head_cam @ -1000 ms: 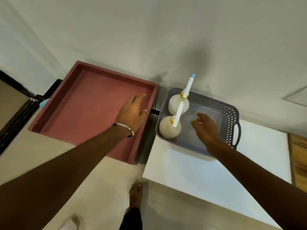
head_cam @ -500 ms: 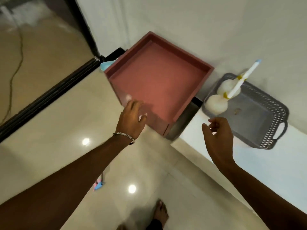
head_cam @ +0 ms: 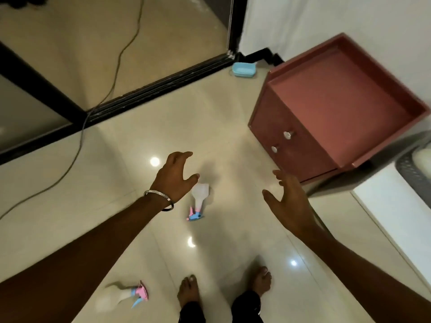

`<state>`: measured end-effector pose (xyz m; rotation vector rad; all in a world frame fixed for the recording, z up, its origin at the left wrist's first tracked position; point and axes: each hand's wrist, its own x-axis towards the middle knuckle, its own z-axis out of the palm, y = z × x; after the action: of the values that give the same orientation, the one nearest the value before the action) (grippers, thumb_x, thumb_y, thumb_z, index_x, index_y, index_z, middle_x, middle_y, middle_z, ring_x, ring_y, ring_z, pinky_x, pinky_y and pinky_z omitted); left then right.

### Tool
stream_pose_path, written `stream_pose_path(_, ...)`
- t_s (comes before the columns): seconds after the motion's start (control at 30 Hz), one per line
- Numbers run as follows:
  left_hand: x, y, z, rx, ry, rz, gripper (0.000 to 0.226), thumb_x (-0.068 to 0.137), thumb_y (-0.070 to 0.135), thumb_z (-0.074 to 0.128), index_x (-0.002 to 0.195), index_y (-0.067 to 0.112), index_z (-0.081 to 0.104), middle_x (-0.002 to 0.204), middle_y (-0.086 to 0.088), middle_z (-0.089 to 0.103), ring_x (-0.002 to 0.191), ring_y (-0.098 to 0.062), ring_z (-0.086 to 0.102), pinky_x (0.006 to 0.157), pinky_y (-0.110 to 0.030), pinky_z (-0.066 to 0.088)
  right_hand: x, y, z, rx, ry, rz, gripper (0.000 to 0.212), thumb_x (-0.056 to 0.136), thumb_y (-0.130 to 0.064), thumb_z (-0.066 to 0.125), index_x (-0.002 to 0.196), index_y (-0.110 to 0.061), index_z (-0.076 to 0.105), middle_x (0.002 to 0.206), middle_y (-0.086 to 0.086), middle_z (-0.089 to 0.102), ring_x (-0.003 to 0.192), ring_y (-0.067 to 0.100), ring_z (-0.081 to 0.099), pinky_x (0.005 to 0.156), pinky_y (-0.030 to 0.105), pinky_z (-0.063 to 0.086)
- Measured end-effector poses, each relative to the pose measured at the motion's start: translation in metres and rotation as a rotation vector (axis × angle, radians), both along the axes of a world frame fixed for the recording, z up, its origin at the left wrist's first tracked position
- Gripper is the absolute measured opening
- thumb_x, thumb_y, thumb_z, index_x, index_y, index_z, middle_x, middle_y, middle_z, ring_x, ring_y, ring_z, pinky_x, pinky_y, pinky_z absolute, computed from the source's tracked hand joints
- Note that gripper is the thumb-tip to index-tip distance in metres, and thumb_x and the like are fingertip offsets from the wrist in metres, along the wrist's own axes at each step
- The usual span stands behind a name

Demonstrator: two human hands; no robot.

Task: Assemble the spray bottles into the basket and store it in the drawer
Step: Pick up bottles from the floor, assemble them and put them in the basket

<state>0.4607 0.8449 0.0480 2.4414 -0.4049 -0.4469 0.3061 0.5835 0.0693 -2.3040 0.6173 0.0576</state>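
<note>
Two white spray bottles with pink and blue trigger heads lie on the cream floor tiles: one spray bottle [head_cam: 198,201] between my hands, a second spray bottle [head_cam: 121,296] near my left forearm. My left hand [head_cam: 175,178] hovers open above the first bottle, fingers spread. My right hand [head_cam: 284,199] is open too, to the right of that bottle. The grey perforated basket [head_cam: 412,171] shows only at the right edge, on a white tabletop, with something white inside. The pink cabinet [head_cam: 338,108] stands with its tray-like top open and two knobs on its front.
A white table [head_cam: 396,217] runs along the right. A small blue dish [head_cam: 243,69] sits on the floor by the wall corner. A black door track [head_cam: 140,94] and a thin cable [head_cam: 77,145] cross the floor at left. My bare feet [head_cam: 224,287] stand below.
My view has swung left and down from the basket and cabinet to the floor. Both hands left the cabinet and table area and now hang open over the floor bottles.
</note>
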Motion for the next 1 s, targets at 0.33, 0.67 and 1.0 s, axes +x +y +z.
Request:
stream_pose_path(0.33, -0.011, 0.112, -0.066, 0.086, 0.199, 0.136, 0.068, 0.084, 0.034, 0.067, 0.145, 0.027, 0.036, 0.145, -0.004, 0.038, 0.12, -0.026, 0.054, 0.098, -0.037, 0.047, 0.048, 0.105, -0.071, 0.002, 0.152, 0.314, 0.072, 0.09, -0.029, 0.069, 0.152, -0.019, 0.033, 0.153, 0.005, 0.04, 0.137, 0.021, 0.044, 0.11, 0.038, 0.042)
stream_pose_path(0.67, -0.02, 0.06, -0.208, 0.001, 0.392, 0.261, 0.069, 0.084, 0.032, 0.067, 0.144, 0.024, 0.035, 0.147, -0.003, 0.041, 0.129, -0.021, 0.047, 0.098, -0.024, 0.037, 0.099, 0.129, -0.211, -0.014, 0.221, 0.487, 0.075, 0.086, -0.027, 0.073, 0.149, -0.012, 0.036, 0.151, 0.009, 0.041, 0.134, 0.023, 0.047, 0.103, 0.033, 0.046)
stream_pose_path(1.0, 0.004, 0.049, -0.38, -0.042, 0.535, 0.372, 0.072, 0.081, 0.028, 0.069, 0.144, 0.028, 0.036, 0.139, -0.007, 0.047, 0.125, -0.024, 0.05, 0.1, -0.031, 0.041, 0.129, 0.131, -0.39, -0.013, 0.28, 0.408, 0.087, 0.081, -0.032, 0.077, 0.152, -0.016, 0.029, 0.153, 0.011, 0.034, 0.126, 0.03, 0.054, 0.088, 0.036, 0.051)
